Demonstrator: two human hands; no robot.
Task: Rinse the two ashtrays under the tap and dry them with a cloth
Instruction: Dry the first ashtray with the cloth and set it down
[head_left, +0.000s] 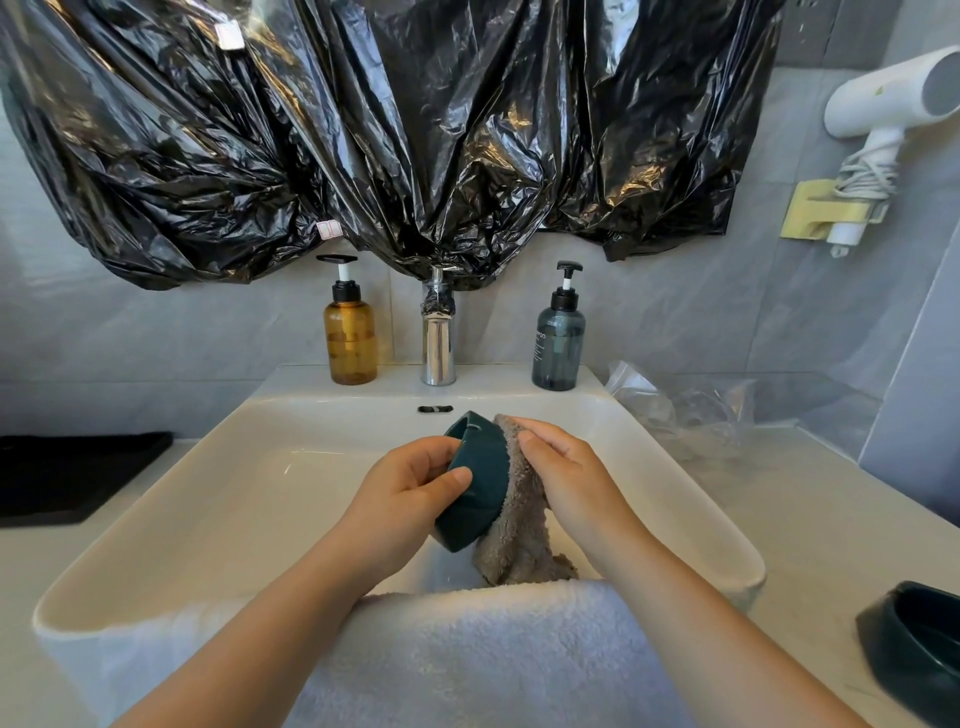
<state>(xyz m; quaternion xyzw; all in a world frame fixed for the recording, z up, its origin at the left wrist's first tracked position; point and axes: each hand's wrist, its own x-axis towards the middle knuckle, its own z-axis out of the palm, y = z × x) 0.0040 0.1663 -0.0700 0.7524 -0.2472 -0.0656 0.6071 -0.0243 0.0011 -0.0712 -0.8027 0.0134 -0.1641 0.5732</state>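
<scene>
Black plastic sheeting (415, 130) is hung over the wall behind a white sink (234, 499), and no water is seen running from the tap (439, 338). Over the basin, a dark green ashtray (480, 483) is gripped on edge by the left hand (410, 488), thumb on its underside, while a grey-brown cloth (519, 540) is clutched and pressed against its inner side by the right hand (566, 467). Rinsing of this piece is judged finished and drying under way. The second ashtray (919, 644) is set well apart on the table (779, 519) at the right; whether it is already rinsed or dried cannot be told.
</scene>
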